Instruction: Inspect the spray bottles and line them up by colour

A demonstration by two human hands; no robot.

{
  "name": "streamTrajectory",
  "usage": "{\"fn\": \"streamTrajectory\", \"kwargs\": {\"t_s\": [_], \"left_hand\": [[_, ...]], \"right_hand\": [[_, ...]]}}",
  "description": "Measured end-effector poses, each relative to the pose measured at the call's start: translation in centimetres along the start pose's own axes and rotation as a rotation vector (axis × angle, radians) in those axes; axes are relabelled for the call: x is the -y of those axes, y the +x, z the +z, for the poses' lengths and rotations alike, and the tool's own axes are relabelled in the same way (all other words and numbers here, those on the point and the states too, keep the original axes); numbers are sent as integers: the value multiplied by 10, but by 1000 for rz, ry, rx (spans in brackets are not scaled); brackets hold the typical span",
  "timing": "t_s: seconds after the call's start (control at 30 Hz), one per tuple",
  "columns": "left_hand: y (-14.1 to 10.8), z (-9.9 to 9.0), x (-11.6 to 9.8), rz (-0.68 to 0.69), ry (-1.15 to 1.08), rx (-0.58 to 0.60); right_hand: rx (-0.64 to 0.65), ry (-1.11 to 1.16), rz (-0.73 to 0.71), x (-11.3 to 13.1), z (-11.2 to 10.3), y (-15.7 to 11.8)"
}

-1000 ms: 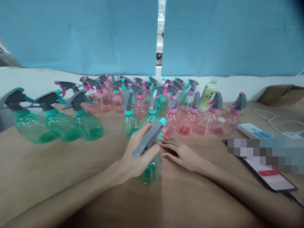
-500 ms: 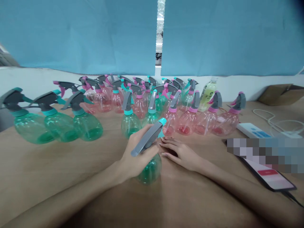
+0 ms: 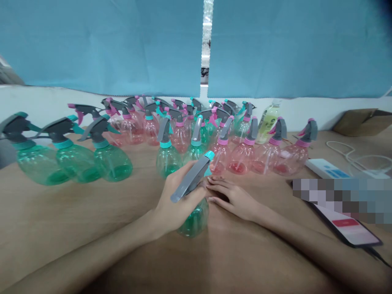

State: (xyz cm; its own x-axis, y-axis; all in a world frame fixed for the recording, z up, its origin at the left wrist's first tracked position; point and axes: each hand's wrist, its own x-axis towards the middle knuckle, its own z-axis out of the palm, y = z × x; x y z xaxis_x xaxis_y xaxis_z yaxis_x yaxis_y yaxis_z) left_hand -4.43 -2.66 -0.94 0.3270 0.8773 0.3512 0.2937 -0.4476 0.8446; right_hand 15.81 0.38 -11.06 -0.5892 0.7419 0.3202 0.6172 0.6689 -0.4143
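Note:
My left hand [image 3: 175, 203] is wrapped round the neck of a green spray bottle [image 3: 193, 222], which stands on the table in front of me. Its grey spray head [image 3: 191, 177] with a turquoise nozzle slants up to the right over that hand. My right hand [image 3: 234, 197] lies palm down with its fingers apart, fingertips close to the left fingers and the bottle; whether they touch cannot be made out. Just beyond stand a green spray bottle [image 3: 169, 161] and a pink spray bottle [image 3: 241, 158].
Several green spray bottles [image 3: 113, 163] stand at left, with many pink and green ones behind. A yellow-green labelled bottle [image 3: 268, 120] is at the back right. Along the right lie a phone [image 3: 352, 230], a white box [image 3: 326, 168], a white cable [image 3: 349, 153] and brown cardboard [image 3: 363, 121].
The spray head in my left hand has shifted very slightly to the right. My right hand has barely moved, and the other bottles stand as before.

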Motion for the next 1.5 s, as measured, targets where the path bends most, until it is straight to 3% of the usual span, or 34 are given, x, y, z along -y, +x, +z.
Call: {"fn": "streamTrajectory", "kwargs": {"t_s": [1.5], "left_hand": [[-1, 2, 6, 3, 36, -46]], "right_hand": [[-1, -3, -2, 3, -2, 0]]}}
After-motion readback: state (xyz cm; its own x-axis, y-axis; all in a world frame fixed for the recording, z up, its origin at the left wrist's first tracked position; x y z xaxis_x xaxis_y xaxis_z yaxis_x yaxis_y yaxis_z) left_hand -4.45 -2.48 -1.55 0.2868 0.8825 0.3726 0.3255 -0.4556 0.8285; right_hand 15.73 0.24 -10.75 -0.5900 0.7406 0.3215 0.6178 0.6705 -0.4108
